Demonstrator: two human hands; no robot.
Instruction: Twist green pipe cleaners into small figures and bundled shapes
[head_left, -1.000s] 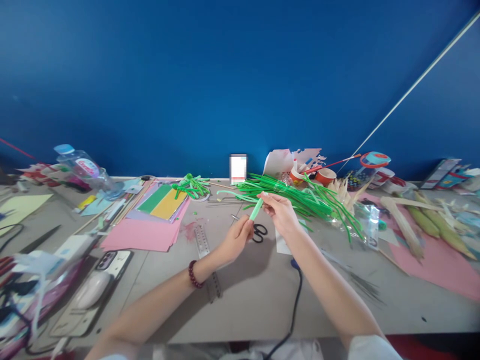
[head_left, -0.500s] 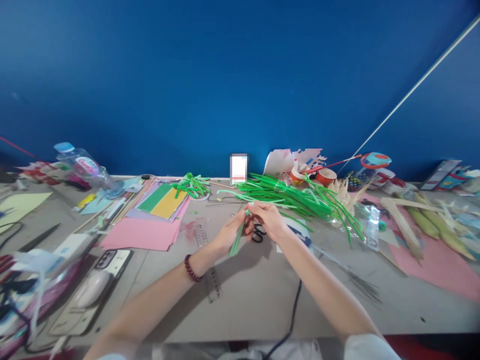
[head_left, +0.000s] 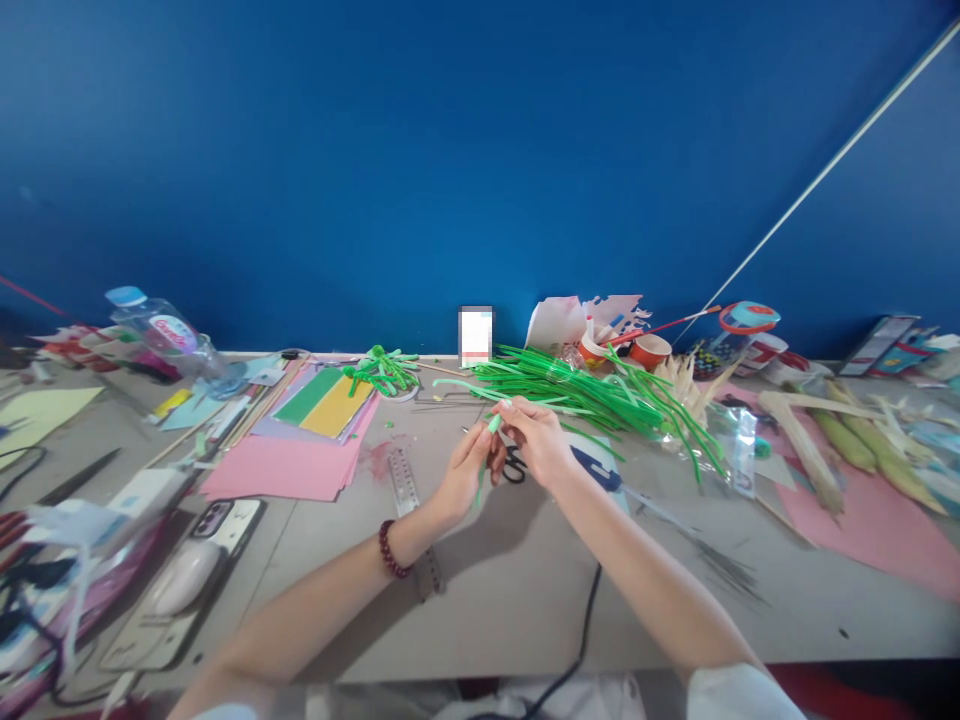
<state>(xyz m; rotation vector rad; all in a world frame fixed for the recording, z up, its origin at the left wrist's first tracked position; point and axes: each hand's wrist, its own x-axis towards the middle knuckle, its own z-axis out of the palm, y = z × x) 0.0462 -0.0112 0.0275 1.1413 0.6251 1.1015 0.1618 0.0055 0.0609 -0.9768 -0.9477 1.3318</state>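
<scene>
Light green pipe cleaners [head_left: 493, 425] are held bunched together above the middle of the table. My left hand [head_left: 459, 478] is closed around them, thumb along the side, and a thin tail shows below the palm. The fingertips of my right hand [head_left: 541, 442] pinch at their upper end; the exact grip is partly hidden by the fingers. Beneath and between the hands lie black-handled scissors [head_left: 514, 466]. Just beyond the right hand spreads a pile of green pipe cleaners [head_left: 555, 392]. A clear ruler [head_left: 403, 478] lies left of my left hand, partly under the forearm.
Pink paper [head_left: 289, 470] and coloured sheets [head_left: 326, 402] lie to the left, near a phone [head_left: 142, 640] and a plastic bottle [head_left: 169, 330]. A smaller green pipe-cleaner tangle [head_left: 384, 372] sits behind. Corn husks [head_left: 847, 440] lie right. A black cable [head_left: 589, 625] crosses the front edge.
My left hand has turned and its wrist has shifted slightly right. Less of the bunch shows below the palm. The right hand stays pinching at the top.
</scene>
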